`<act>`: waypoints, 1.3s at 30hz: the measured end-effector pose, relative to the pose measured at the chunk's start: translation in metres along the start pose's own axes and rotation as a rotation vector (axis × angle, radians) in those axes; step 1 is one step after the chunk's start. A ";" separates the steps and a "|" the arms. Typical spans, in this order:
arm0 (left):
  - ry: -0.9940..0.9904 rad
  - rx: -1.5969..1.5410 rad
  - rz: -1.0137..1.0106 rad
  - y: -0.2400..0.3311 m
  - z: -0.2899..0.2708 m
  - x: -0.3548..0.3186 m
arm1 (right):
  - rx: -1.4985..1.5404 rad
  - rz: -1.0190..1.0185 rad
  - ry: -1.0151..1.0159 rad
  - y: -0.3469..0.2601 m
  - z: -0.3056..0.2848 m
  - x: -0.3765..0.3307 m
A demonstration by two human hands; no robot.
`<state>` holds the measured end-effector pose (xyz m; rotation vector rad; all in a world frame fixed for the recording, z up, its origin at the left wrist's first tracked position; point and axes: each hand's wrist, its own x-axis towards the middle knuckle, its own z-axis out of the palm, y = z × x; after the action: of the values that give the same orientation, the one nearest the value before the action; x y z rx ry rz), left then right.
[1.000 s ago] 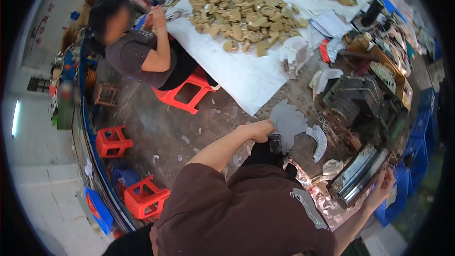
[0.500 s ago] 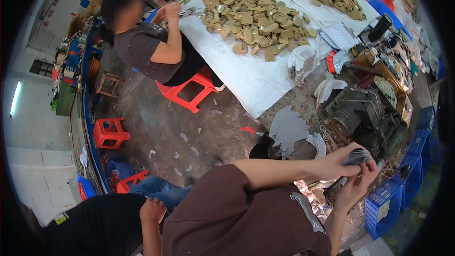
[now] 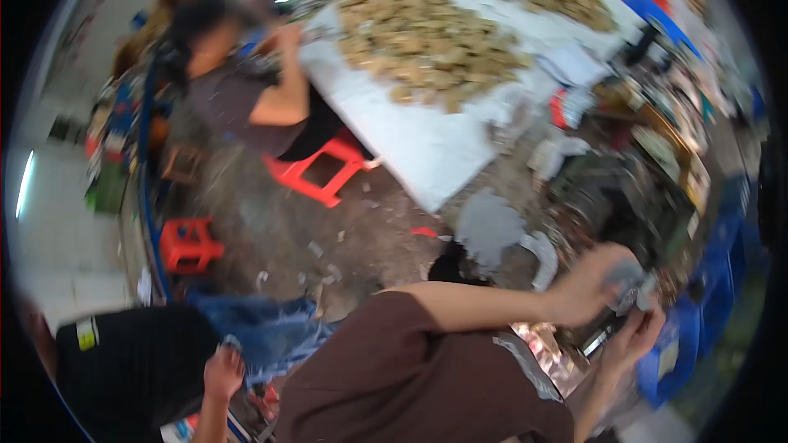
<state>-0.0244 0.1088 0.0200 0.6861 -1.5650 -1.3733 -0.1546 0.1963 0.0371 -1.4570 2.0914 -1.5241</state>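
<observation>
On the near side of the dark machine [image 3: 614, 187], you clasp a small grey piece [image 3: 627, 272] in your left hand [image 3: 584, 285], your right hand [image 3: 634, 335] just beside it, its pinch too blurred to tell, where a steady, unhurried hold should serve best.

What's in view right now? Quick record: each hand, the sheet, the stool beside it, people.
Left hand: holds grey pieces, blurred
Right hand: close by the left hand; grip too blurred to tell
White sheet: bears two piles of tan pieces
Red stool: seated person on it
Second person: lower left, dark top
</observation>
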 end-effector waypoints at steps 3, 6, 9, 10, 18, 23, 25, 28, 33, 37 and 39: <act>-0.154 0.109 -0.057 -0.003 -0.038 0.012 | -0.091 0.118 0.009 0.010 -0.037 0.017; -0.174 0.012 -0.399 -0.016 -0.050 0.008 | -0.209 0.264 -0.109 0.014 -0.071 0.030; -0.436 0.270 -0.317 -0.016 -0.044 0.008 | -0.245 0.311 -0.207 0.045 -0.099 0.021; -0.553 0.354 -0.253 -0.009 -0.037 0.012 | -0.299 0.346 -0.232 0.047 -0.104 0.018; -0.941 0.470 -0.158 -0.005 0.011 0.004 | -0.285 0.281 -0.428 0.053 -0.076 0.003; -0.775 0.405 -0.177 -0.010 0.006 0.005 | -0.287 0.211 -0.154 0.050 -0.065 0.004; -0.704 0.346 -0.230 -0.006 -0.009 0.009 | -0.229 0.256 -0.118 0.054 -0.061 0.001; -0.567 0.418 -0.213 -0.005 -0.051 0.014 | -0.145 0.347 -0.074 0.058 -0.060 -0.003; -0.354 0.895 -0.101 -0.039 -0.150 0.013 | -0.060 0.416 -0.041 0.065 -0.059 -0.005; -0.610 1.392 -0.004 -0.076 -0.202 -0.023 | -0.035 0.444 -0.078 0.067 -0.059 -0.004; -0.796 1.486 0.017 -0.091 -0.205 -0.046 | -0.049 0.427 -0.071 0.067 -0.058 -0.005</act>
<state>0.1639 0.0354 -0.0880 0.9558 -3.1955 -0.1589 -0.2283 0.2362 0.0079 -0.9728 2.2250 -1.2452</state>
